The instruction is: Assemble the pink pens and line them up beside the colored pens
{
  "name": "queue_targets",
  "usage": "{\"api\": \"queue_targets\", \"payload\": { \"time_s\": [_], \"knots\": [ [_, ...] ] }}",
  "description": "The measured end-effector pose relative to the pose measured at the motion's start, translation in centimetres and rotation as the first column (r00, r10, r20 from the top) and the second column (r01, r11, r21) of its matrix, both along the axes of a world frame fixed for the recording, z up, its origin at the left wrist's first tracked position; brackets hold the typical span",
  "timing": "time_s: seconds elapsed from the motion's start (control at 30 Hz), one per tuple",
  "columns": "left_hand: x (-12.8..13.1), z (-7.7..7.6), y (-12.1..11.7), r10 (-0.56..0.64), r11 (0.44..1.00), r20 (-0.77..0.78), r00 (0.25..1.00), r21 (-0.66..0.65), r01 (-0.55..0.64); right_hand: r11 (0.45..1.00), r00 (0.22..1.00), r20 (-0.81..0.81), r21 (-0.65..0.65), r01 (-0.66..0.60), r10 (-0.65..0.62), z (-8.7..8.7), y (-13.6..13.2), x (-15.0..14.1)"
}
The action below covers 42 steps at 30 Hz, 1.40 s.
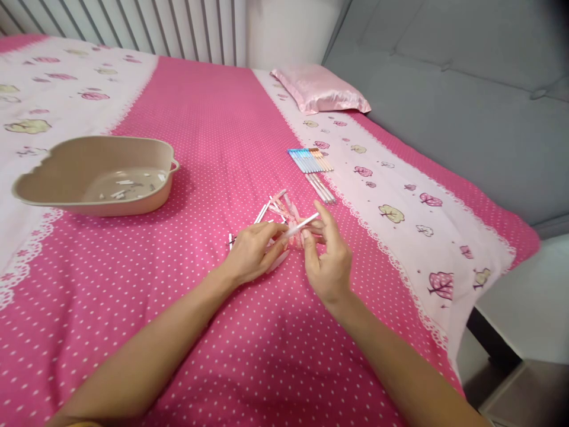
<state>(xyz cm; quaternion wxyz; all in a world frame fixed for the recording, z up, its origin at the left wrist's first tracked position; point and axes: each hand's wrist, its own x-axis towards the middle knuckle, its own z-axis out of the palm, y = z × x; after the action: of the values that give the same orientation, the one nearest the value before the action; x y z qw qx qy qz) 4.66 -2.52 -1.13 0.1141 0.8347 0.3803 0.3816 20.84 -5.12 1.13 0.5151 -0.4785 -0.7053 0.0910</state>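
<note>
A slim white-and-pink pen (306,222) slants between my two hands over the bedspread. My left hand (254,249) is closed, thumb and fingers pinching the pen's lower left end. At the upper right end, my right hand (329,256) has its thumb and curled fingers on the pen, with the index finger raised beside its tip. Beneath and behind the hands lies a loose pile of pink and white pens and pen parts (280,203), partly hidden by my fingers. Farther back, several blue-capped and orange-capped pens (309,160) lie side by side, and several pale pink pens (320,188) lie just below them.
A beige plastic basin (166,198) with small white and grey pieces inside stands at the left. The pink dotted bedspread (204,112) covers the bed. A pink pillow (322,89) rests at the back, near a grey padded headboard (444,101). The bed's edge drops off at right.
</note>
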Motion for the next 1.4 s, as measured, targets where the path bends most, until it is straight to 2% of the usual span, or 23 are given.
{"api": "queue_targets", "payload": {
  "time_s": [0.3, 0.43, 0.53, 0.67, 0.77, 0.93, 1.17, 1.27, 1.4],
  "knots": [
    [0.1, -0.1, -0.1, 0.001, 1.0, 0.02, 1.0, 0.005, -0.001, 0.998, 0.998, 0.031, -0.031, -0.053, 0.054, -0.2, -0.2, -0.3],
    [0.0, 0.5, -0.2, 0.092, 0.988, 0.113, 0.989, -0.135, -0.077, 0.996, 0.998, 0.013, -0.062, -0.062, 0.063, 0.0, -0.3, -0.4],
    [-0.2, 0.7, 0.0, 0.217, 0.947, 0.266, 0.939, -0.289, -0.136, 0.994, 0.999, 0.004, -0.091, -0.053, 0.054, -0.1, -0.2, -0.2],
    [-0.6, 0.3, 0.7, 0.367, 0.882, 0.491, 0.79, -0.454, -0.128, 0.99, 0.998, 0.061, -0.138, -0.02, 0.029, -0.9, 0.0, 0.0],
    [-1.0, 0.0, 1.2, 0.435, 0.856, 0.581, 0.688, -0.505, -0.115, 0.982, 0.992, 0.108, -0.184, -0.048, 0.069, -1.6, 0.2, 0.0],
    [-1.8, 0.3, 1.9, 0.505, 0.828, 0.638, 0.581, -0.548, -0.117, 0.961, 0.956, 0.22, -0.239, -0.139, 0.193, -2.0, 0.0, -0.1],
    [-2.1, 0.5, 2.2, 0.542, 0.808, 0.641, 0.544, -0.576, -0.126, 0.909, 0.804, 0.425, -0.205, -0.361, 0.416, -2.3, -0.5, -1.2],
    [-2.0, 0.6, 2.2, 0.546, 0.802, 0.634, 0.547, -0.585, -0.122, 0.905, 0.764, 0.487, -0.195, -0.377, 0.423, -2.7, -0.5, -1.3],
    [-2.0, 0.7, 2.2, 0.546, 0.801, 0.63, 0.553, -0.586, -0.123, 0.918, 0.758, 0.523, -0.156, -0.365, 0.391, -3.0, -0.2, -1.3]
  ]
}}
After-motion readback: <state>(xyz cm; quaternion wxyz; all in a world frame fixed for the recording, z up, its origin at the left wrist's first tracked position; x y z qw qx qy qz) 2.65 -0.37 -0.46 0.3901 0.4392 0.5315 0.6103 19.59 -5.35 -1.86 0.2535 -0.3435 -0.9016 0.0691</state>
